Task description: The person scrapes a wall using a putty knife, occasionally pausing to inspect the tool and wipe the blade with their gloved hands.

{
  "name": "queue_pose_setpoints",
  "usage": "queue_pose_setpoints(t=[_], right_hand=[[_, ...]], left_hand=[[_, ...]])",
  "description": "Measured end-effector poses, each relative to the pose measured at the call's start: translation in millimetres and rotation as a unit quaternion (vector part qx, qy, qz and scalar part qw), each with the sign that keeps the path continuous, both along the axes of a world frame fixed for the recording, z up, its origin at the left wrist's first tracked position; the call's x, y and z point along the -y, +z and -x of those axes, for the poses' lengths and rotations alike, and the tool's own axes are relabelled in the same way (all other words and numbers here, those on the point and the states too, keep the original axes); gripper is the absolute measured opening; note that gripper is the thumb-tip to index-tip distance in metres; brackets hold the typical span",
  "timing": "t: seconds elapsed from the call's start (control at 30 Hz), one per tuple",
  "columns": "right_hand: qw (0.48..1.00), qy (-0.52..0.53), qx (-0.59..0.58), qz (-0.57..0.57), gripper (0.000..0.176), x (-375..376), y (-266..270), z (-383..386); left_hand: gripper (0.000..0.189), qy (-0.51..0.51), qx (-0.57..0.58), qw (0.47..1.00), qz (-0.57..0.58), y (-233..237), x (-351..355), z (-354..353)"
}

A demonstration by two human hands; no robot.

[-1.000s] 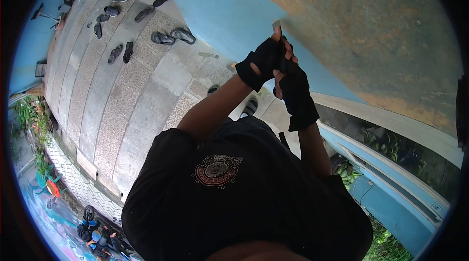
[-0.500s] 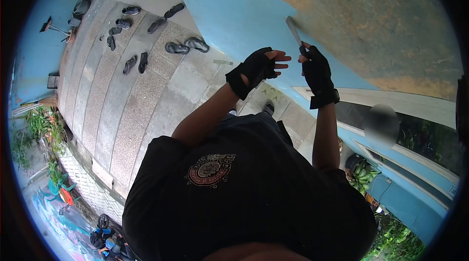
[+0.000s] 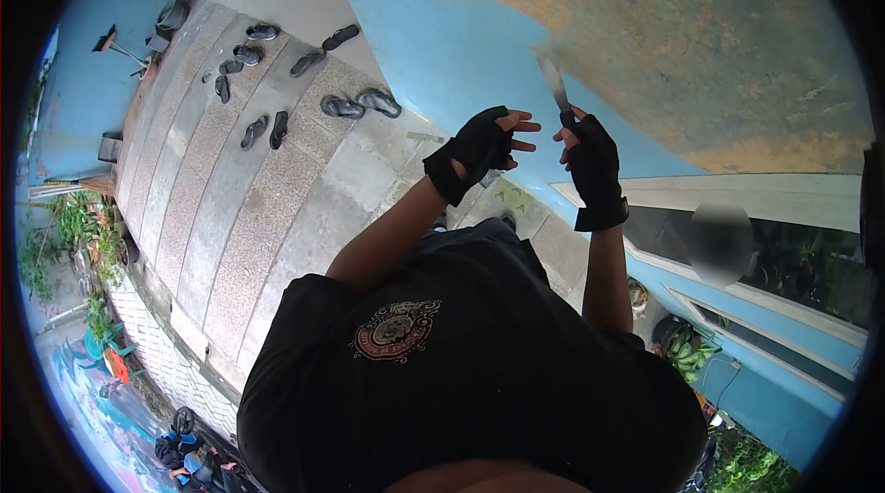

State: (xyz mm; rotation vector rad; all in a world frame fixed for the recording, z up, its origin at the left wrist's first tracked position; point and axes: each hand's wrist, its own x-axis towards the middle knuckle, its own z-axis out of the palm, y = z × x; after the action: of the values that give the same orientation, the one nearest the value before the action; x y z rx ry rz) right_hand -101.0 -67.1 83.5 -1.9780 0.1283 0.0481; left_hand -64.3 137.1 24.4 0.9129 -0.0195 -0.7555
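1. The scraper [image 3: 556,85] is just right of the frame's upper middle, tilted upward before the wall [image 3: 442,41]; whether its blurred tip touches, I cannot tell.
2. The gloved right hand [image 3: 593,159] grips its lower end.
3. The gloved left hand [image 3: 477,147], left of the scraper and apart from it, is half-spread, holding nothing.
4. At upper left, sandals [image 3: 342,107] lie on paving [image 3: 277,207].
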Motion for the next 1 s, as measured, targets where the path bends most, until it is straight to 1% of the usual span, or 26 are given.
queue_pose_setpoints(t=[0.07, 0.2, 0.27, 0.3, 0.33, 0.4, 0.43, 0.47, 0.5, 0.53, 0.57, 0.67, 0.7, 0.77, 0.8, 0.87, 0.9, 0.97, 1.0], right_hand=[[1.0, 0.013, 0.003, -0.008, 0.04, 7.9, -2.6, 5.6], [0.998, 0.053, 0.017, -0.019, 0.04, 30.4, -1.1, 14.0], [0.996, 0.079, 0.019, -0.038, 0.04, 41.3, 2.5, 18.4], [0.995, 0.094, 0.005, -0.027, 0.037, 44.1, 8.2, 20.8], [0.994, 0.101, 0.006, -0.028, 0.037, 46.1, 8.3, 24.0], [0.991, 0.115, -0.01, -0.061, 0.035, 50.0, 5.6, 29.8], [0.985, 0.123, -0.069, -0.096, 0.043, 53.2, 1.3, 31.1], [0.984, 0.133, -0.068, -0.094, 0.043, 54.6, 0.8, 33.6], [0.942, 0.139, -0.132, -0.274, 0.049, 54.9, -0.1, 37.6], [0.864, 0.138, -0.194, -0.443, 0.056, 55.1, -2.1, 38.5], [0.862, 0.143, -0.2, -0.443, 0.056, 54.7, -5.3, 38.1], [0.8, 0.146, -0.273, -0.514, 0.042, 51.5, -14.0, 39.8], [0.799, 0.149, -0.278, -0.512, 0.042, 49.9, -13.2, 37.9], [0.79, 0.154, -0.299, -0.512, 0.027, 45.8, -10.3, 29.2], [0.791, 0.156, -0.302, -0.509, 0.027, 43.9, -12.3, 24.0], [0.791, 0.125, -0.302, -0.518, 0.02, 38.4, -19.2, 14.4], [0.792, 0.12, -0.303, -0.517, 0.02, 33.3, -18.5, 9.8], [0.816, 0.102, -0.295, -0.487, 0.016, 24.4, -16.8, 3.2], [0.818, 0.095, -0.296, -0.484, 0.016, 22.5, -18.7, 2.8]], left_hand=[[0.056, -0.008, 0.019, 1.0, 0.014, 0.7, 12.1, 3.1], [0.061, 0.011, 0.033, 0.999, 0.018, -3.8, 45.5, 10.7], [0.062, 0.026, 0.01, 0.997, 0.068, -9.6, 66.4, 14.6], [0.067, 0.027, 0.036, 0.997, 0.065, -3.0, 74.4, 18.6], [0.067, 0.034, 0.038, 0.997, 0.064, -4.5, 84.2, 20.4], [0.073, 0.083, 0.045, 0.983, 0.159, -8.1, 103.1, 23.7], [0.074, 0.102, 0.046, 0.975, 0.194, -6.3, 109.4, 25.6], [0.074, 0.111, 0.049, 0.973, 0.194, -10.5, 111.8, 26.7], [0.072, 0.1, 0.034, 0.976, 0.191, -16.0, 111.9, 28.9], [0.071, 0.088, 0.017, 0.978, 0.187, -22.0, 112.9, 30.1], [0.066, 0.108, 0.014, 0.982, 0.155, -27.9, 114.9, 31.6], [0.061, 0.158, 0.018, 0.976, 0.148, -21.7, 118.2, 34.7], [0.061, 0.164, 0.016, 0.975, 0.149, -25.9, 117.6, 32.7], [0.056, 0.152, -0.011, 0.962, 0.227, -35.9, 114.8, 23.5], [0.056, 0.156, -0.011, 0.961, 0.23, -33.6, 113.3, 19.3], [0.052, 0.177, -0.045, 0.943, 0.28, -29.7, 111.7, 10.5], [0.052, 0.174, -0.049, 0.942, 0.282, -28.8, 110.5, 3.6], [0.05, 0.203, -0.047, 0.951, 0.228, -28.6, 109.3, -10.1], [0.05, 0.199, -0.052, 0.95, 0.233, -27.6, 109.7, -14.0]])
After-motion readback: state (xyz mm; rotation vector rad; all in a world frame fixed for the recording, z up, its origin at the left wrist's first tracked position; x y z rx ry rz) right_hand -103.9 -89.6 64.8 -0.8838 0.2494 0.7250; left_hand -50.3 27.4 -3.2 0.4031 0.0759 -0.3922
